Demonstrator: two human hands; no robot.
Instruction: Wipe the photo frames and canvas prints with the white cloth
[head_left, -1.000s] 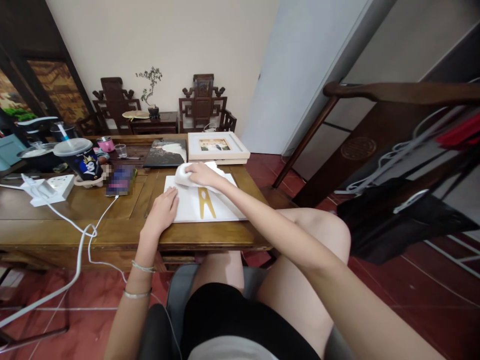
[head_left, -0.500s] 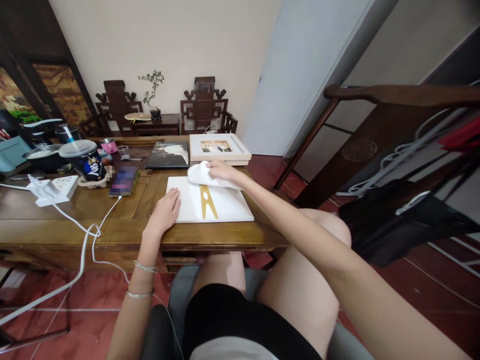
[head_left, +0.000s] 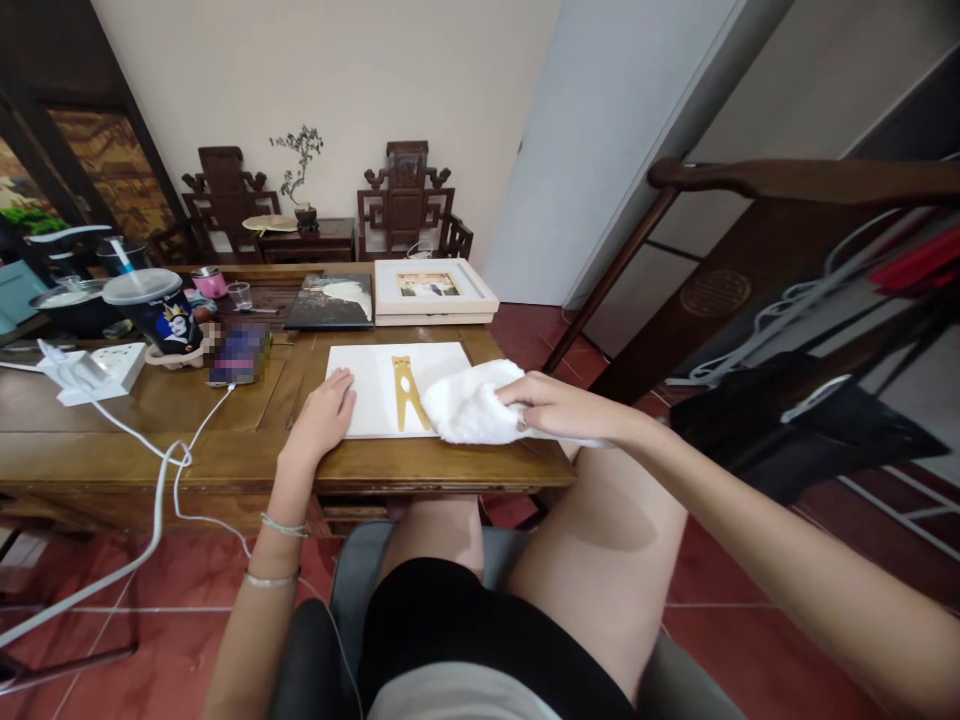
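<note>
My right hand grips a white cloth, which lies over the right side of a flat white board. On the board is a gold A-shaped stand leg, its lower right end close to the cloth. My left hand rests open along the board's left edge, fingers stretched forward. The board lies flat on the wooden table, and its right corner is hidden under the cloth.
Behind the board lie a dark picture panel and a white-framed picture. To the left are a phone, a lidded cup and a power strip with white cables. A wooden chair back stands at the right.
My right hand has moved the cloth from the board's far edge toward me and to the right. More of the gold piece's top now shows. My left hand stays at the left edge.
</note>
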